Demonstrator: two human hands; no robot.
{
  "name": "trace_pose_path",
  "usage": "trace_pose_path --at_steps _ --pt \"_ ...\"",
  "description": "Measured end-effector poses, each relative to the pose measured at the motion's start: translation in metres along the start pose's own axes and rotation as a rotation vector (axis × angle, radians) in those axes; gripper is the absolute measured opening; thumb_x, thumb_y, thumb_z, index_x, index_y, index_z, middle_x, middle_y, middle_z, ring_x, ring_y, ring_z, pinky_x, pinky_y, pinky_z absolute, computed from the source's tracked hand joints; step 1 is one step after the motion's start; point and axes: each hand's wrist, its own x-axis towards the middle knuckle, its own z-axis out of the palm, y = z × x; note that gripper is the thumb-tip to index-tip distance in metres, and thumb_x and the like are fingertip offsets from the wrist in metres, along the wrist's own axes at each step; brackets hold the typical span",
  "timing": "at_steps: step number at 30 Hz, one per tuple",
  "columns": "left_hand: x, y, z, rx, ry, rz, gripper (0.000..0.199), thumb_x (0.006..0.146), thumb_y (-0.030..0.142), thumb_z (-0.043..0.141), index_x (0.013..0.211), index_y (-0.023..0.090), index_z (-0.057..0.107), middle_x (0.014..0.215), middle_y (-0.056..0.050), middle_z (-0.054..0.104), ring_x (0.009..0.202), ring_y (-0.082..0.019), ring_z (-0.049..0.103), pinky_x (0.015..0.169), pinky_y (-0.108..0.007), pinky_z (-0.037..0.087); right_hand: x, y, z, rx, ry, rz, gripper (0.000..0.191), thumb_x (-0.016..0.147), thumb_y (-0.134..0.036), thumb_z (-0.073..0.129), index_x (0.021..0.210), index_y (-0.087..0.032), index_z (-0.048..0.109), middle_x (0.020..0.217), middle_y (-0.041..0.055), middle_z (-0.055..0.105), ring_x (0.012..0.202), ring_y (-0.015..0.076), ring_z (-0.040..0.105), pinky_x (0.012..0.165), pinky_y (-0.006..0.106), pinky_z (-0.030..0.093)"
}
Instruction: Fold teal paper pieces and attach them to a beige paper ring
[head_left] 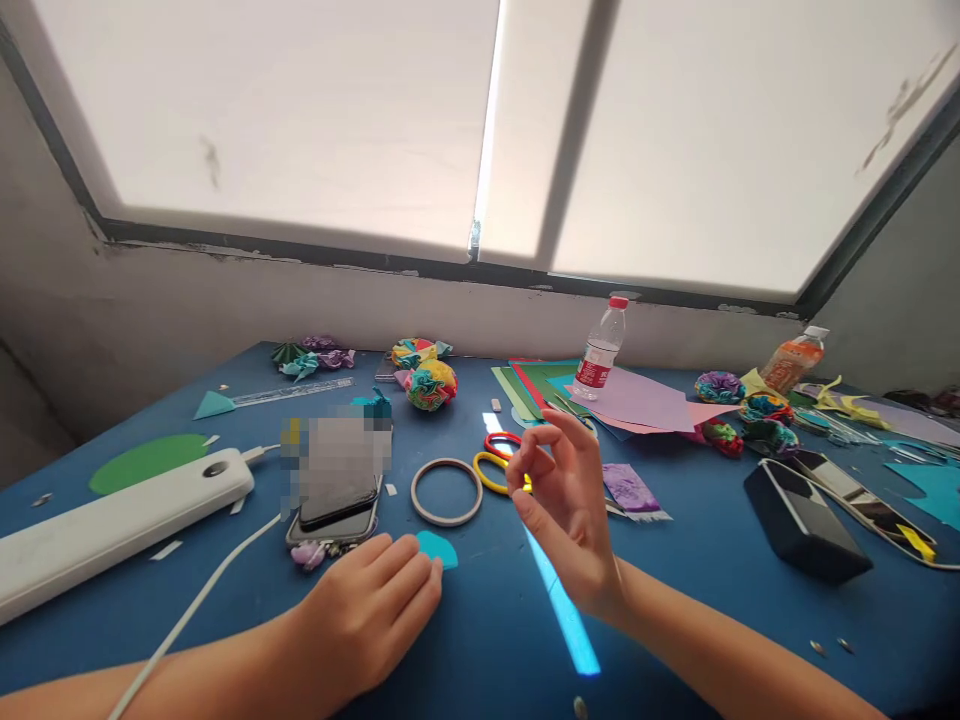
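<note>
My left hand [375, 605] rests low over the blue table, its fingers bent together on a small piece of light-blue paper [439, 549] that sticks out past the knuckles. My right hand [568, 515] is raised above the table, fingers curled and thumb apart from them, with nothing visible between. Behind it lie scissors with red and yellow handles [491, 472], partly covered by the hand. A roll of tape [447, 492] lies between the two hands. Beyond my left hand is a phone [339, 503], its upper part blurred out.
A white power strip [127, 530] with a cable stands at left, near a green paper oval [146, 462]. Toward the back are crumpled paper balls [431, 385], coloured sheets [637, 398] and a water bottle [602, 350]. A dark box [806, 520] sits at right.
</note>
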Motion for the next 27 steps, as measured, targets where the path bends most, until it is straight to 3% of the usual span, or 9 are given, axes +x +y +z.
trace_pose_path --at_steps 10,14,18,27 --pt "-0.002 -0.001 0.003 0.003 -0.016 -0.003 0.019 0.089 0.004 0.041 0.086 0.006 0.060 0.067 -0.005 0.058 0.066 -0.017 0.057 0.060 -0.030 0.047 0.001 -0.006 0.002 0.100 0.015 0.091 0.049 0.085 -0.012 0.051 0.126 -0.037 0.040 0.101 0.0005 0.039 0.084 0.0111 0.045 0.078 0.027 0.040" --pt "-0.001 -0.001 0.003 0.002 -0.012 0.000 0.021 0.089 0.005 0.039 0.085 0.006 0.059 0.065 -0.005 0.056 0.063 -0.017 0.056 0.056 -0.029 0.045 0.006 -0.010 0.002 0.360 0.062 0.321 0.053 0.073 -0.011 0.059 0.119 -0.033 0.045 0.093 -0.0006 0.041 0.076 0.0101 0.045 0.071 0.025 0.038" --pt "0.000 -0.001 0.002 0.020 -0.018 -0.003 0.022 0.091 0.005 0.037 0.083 0.008 0.058 0.065 -0.005 0.057 0.066 -0.018 0.058 0.057 -0.029 0.045 0.011 -0.013 0.001 0.659 -0.022 0.643 0.055 0.056 -0.011 0.057 0.110 -0.023 0.054 0.085 0.0002 0.043 0.064 0.0091 0.043 0.063 0.025 0.034" --pt "-0.003 -0.002 0.002 0.073 -0.061 -0.004 0.018 0.092 0.009 0.038 0.088 0.013 0.055 0.069 -0.003 0.058 0.070 -0.015 0.058 0.064 -0.028 0.049 0.014 -0.015 -0.002 0.754 -0.109 0.731 0.053 0.051 -0.009 0.052 0.103 -0.020 0.059 0.083 0.0005 0.044 0.063 0.0092 0.043 0.064 0.026 0.032"
